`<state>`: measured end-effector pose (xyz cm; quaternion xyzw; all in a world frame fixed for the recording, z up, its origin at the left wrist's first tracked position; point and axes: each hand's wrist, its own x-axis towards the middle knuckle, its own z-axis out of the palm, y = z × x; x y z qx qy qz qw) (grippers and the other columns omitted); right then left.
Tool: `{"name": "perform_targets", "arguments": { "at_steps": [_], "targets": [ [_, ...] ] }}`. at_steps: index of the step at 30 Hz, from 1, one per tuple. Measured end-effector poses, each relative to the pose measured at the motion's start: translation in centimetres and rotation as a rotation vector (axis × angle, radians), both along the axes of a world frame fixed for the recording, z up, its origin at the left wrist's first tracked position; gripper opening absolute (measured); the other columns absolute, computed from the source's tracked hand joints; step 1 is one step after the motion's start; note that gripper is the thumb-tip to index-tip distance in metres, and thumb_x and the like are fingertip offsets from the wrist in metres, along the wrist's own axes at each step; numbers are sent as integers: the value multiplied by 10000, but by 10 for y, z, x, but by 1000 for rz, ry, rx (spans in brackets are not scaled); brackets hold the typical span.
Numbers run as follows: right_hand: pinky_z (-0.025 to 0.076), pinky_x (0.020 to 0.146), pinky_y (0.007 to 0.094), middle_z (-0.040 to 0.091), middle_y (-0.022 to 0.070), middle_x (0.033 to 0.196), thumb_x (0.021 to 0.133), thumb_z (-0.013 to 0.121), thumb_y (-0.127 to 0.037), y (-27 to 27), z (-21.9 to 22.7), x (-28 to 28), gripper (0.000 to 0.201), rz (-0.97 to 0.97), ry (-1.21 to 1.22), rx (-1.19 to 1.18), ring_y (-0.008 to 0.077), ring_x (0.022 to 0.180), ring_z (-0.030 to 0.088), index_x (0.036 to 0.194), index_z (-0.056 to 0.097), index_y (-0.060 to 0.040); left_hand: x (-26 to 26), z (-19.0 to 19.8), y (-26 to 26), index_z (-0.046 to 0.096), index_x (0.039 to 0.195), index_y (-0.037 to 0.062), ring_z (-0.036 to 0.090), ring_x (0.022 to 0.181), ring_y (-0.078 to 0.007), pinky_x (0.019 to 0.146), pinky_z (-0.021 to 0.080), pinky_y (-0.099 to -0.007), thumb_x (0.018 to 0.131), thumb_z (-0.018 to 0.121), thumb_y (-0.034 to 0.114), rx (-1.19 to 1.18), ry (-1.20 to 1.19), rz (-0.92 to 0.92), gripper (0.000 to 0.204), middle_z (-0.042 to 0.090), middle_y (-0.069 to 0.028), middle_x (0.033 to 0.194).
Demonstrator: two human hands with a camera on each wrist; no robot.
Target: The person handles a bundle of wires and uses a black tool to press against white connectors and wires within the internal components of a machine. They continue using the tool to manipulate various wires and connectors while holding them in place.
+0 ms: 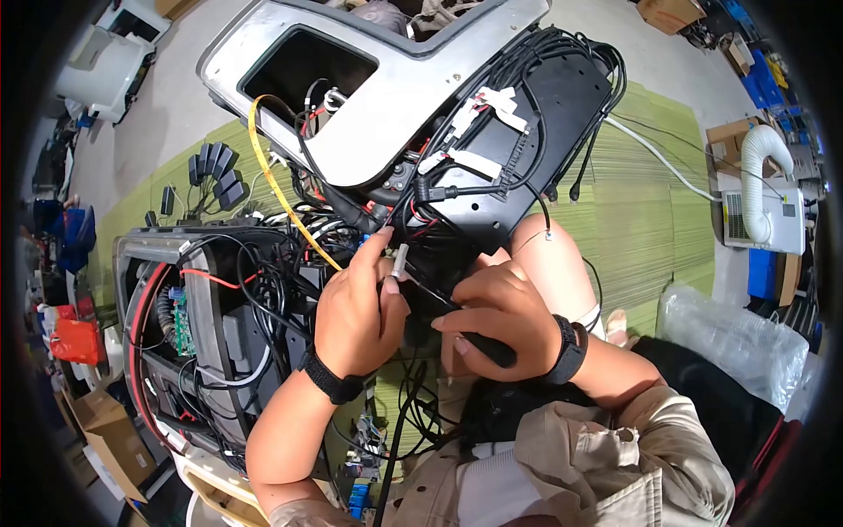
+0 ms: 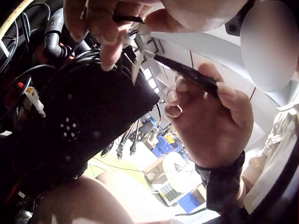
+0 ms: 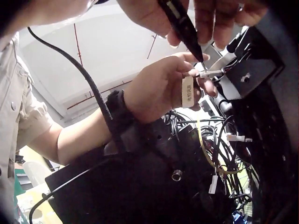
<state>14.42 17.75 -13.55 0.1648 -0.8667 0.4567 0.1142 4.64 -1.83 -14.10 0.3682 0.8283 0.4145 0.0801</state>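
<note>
My left hand (image 1: 358, 307) pinches a small white connector (image 3: 211, 73) on thin wires between thumb and fingers. A white paper label (image 3: 188, 92) hangs beside those fingers. My right hand (image 1: 518, 323) grips a slim black pointed tool (image 2: 187, 74); its exact kind cannot be told. Its narrow tip meets the connector's end in the right wrist view. Both hands are over a bundle of black cables, close to the silver-and-black machine housing (image 1: 391, 119). Part of the tool's handle is hidden in the right palm.
On the left stands an opened machine body (image 1: 224, 325) packed with wires and a green circuit board (image 1: 182, 321). A yellow cable (image 1: 272, 180) arches beside the left hand. Black power adapters (image 1: 213, 167) lie on the green mat (image 1: 654, 176). Bubble wrap (image 1: 733, 342) is at right.
</note>
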Motion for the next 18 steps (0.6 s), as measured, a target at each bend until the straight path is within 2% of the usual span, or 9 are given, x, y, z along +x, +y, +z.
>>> {"name": "perform_targets", "arguments": {
  "at_steps": [4, 6, 10, 12, 16, 18],
  "targets": [
    [404, 773, 367, 562, 68, 945, 676, 692, -109, 2, 2, 6, 294, 57, -47, -21, 246, 843, 535, 969, 674, -131, 0, -3, 0, 396, 1287, -43, 613, 711, -329, 675, 491, -401, 813, 514, -45, -30, 55, 6, 488, 617, -116, 808],
    [418, 763, 355, 563, 64, 935, 682, 702, -103, 4, 5, 11, 277, 67, -19, -26, 241, 845, 535, 957, 682, -127, 1, -1, -1, 349, 1319, -15, 643, 745, -286, 711, 503, -329, 876, 426, -67, -109, 43, -4, 453, 651, -147, 866],
    [414, 764, 355, 561, 60, 935, 678, 713, -102, 16, 9, 22, 270, 51, -35, -25, 244, 852, 540, 947, 691, -119, 2, -2, 1, 385, 1303, 8, 649, 760, -272, 715, 505, -328, 886, 419, -46, -138, 55, 46, 422, 650, -138, 863],
    [410, 758, 353, 563, 58, 941, 664, 723, -99, 21, 7, 32, 272, 42, -62, -34, 247, 858, 540, 934, 699, -114, 2, -6, 2, 433, 1258, 11, 620, 703, -320, 678, 488, -413, 804, 505, -36, -113, 74, 97, 462, 633, -109, 803],
    [404, 750, 355, 567, 57, 952, 644, 726, -91, 31, 3, 51, 284, 39, -107, -20, 246, 848, 536, 926, 701, -108, 0, 0, 3, 464, 1245, 11, 608, 690, -297, 696, 466, -409, 799, 484, -10, -157, 173, 114, 447, 633, -101, 837],
    [400, 742, 361, 564, 56, 949, 635, 719, -92, 37, -4, 60, 298, 17, -66, 10, 249, 840, 535, 932, 696, -103, 0, 1, 2, 481, 1229, 1, 610, 752, -286, 762, 444, -402, 785, 476, -12, -160, 120, 134, 444, 642, -90, 894]
  ]
}}
